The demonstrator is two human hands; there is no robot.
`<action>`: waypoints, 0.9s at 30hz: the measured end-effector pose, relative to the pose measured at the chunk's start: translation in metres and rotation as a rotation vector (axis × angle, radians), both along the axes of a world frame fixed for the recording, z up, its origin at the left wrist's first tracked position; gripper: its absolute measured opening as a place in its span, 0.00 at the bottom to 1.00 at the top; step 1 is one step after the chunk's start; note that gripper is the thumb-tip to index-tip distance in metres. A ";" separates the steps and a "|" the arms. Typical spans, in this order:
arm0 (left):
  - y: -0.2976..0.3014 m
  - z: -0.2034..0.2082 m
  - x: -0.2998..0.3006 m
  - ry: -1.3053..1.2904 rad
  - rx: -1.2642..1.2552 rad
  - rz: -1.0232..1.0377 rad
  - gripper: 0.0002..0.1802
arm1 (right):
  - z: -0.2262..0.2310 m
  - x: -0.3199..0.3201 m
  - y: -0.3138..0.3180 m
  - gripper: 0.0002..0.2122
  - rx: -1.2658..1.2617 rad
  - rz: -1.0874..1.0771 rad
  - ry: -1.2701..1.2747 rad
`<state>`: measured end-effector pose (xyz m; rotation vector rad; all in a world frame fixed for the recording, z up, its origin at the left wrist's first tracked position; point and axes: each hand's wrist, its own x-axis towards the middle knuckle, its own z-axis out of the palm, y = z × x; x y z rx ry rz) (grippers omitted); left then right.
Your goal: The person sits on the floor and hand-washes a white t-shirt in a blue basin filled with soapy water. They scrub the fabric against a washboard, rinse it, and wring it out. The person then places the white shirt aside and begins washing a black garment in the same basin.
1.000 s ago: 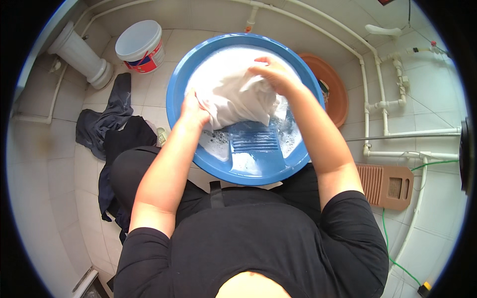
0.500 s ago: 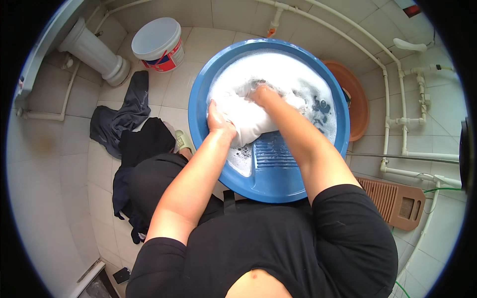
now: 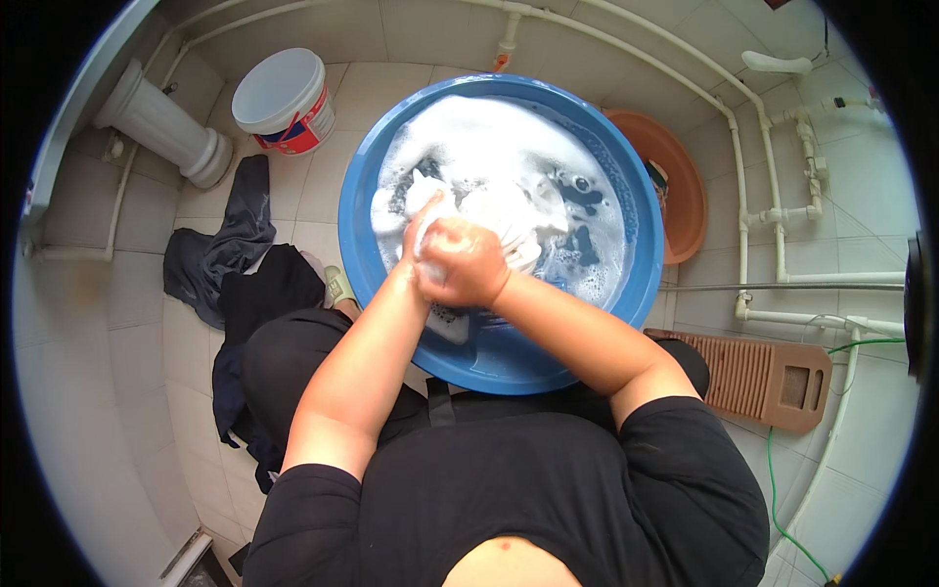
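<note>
The left hand [image 3: 412,238] and right hand [image 3: 464,262], previously apart, are now together, clamped on a bunched part of the cloth [image 3: 509,220]; this likely concentrates pressure there. The remaining cloth lies in suds [image 3: 469,127] inside the tub [image 3: 354,225].

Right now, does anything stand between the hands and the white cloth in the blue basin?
Nothing visible does. The left hand and right hand are together, gripping a bunched part of the white cloth directly. The rest lies among suds in the blue basin.
</note>
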<state>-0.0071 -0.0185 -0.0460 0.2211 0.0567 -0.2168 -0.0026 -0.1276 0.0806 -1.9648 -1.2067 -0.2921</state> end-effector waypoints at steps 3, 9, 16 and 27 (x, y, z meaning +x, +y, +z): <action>-0.035 0.065 0.005 0.452 0.308 0.219 0.17 | -0.045 0.049 -0.010 0.06 0.135 -0.440 0.162; -0.013 0.033 -0.012 0.015 0.181 0.018 0.20 | -0.003 -0.006 -0.013 0.07 0.098 -0.185 0.171; -0.064 0.116 -0.018 0.233 0.782 -0.091 0.23 | -0.039 0.073 -0.098 0.16 -0.163 -0.604 0.388; -0.055 0.062 0.001 -0.178 2.470 0.050 0.34 | -0.091 0.126 -0.117 0.41 -0.642 -0.437 1.025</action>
